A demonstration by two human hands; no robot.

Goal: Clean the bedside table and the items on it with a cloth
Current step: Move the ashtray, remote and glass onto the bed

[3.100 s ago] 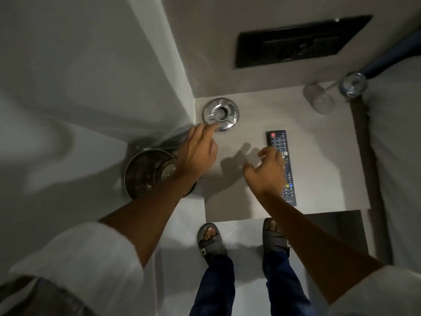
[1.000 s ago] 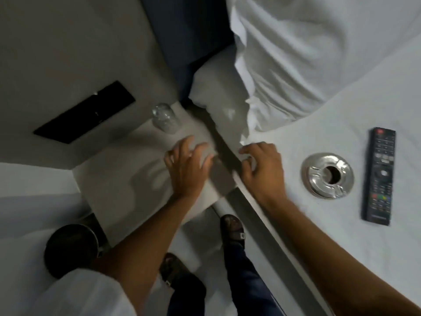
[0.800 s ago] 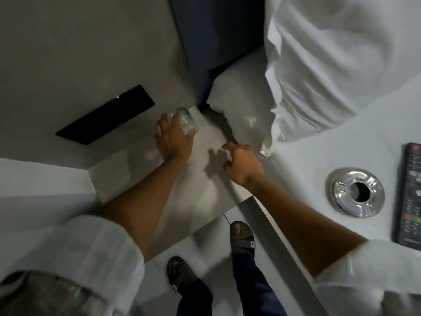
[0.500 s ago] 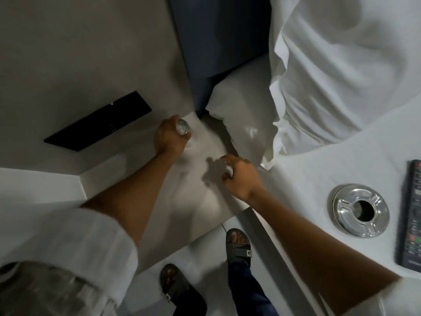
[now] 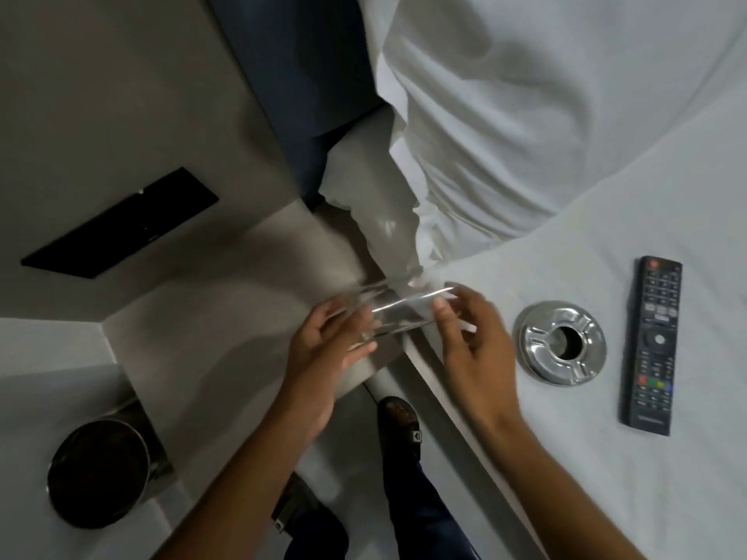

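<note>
A clear drinking glass (image 5: 398, 313), blurred by motion, lies sideways in the air between my hands, above the gap between the bedside table (image 5: 226, 301) and the bed. My left hand (image 5: 327, 349) grips one end of it and my right hand (image 5: 469, 337) touches the other end with its fingers curled. The pale table top carries nothing that I can see. A round metal ashtray (image 5: 560, 343) and a black remote control (image 5: 653, 343) lie on the white bed sheet to the right. No cloth is in view.
White pillows (image 5: 525, 115) lean against a dark blue headboard (image 5: 299, 74). A black panel (image 5: 121, 224) is set in the wall behind the table. A metal bin (image 5: 97, 478) stands on the floor at the lower left. My feet in sandals (image 5: 398, 418) stand between table and bed.
My left hand has lifted the glass from the table's far corner and brought it toward the bed. My right hand has come up to its other end.
</note>
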